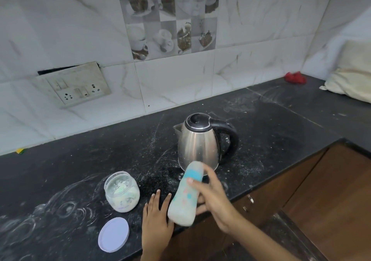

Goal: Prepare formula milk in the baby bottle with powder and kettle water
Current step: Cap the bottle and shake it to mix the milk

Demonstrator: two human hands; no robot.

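My right hand [212, 198] grips the baby bottle [185, 194] around its middle and holds it tilted above the counter's front edge. The bottle is blurred, has a blue cap end pointing up and away, and looks milky white inside. My left hand [155, 218] lies flat on the black counter [80, 170] just left of the bottle, fingers apart, holding nothing. The steel kettle [200, 142] with a black lid and handle stands behind the bottle. An open clear jar of white powder [121, 191] sits left of my left hand. Its lid [113, 234] lies flat near the front edge.
White powder smears streak the counter. A wall socket plate [78, 86] hangs loose on the tiled wall at the left. A red cloth [295, 78] and a cream pillow [351, 76] lie at the far right. Brown cabinets [321, 200] stand below the counter edge.
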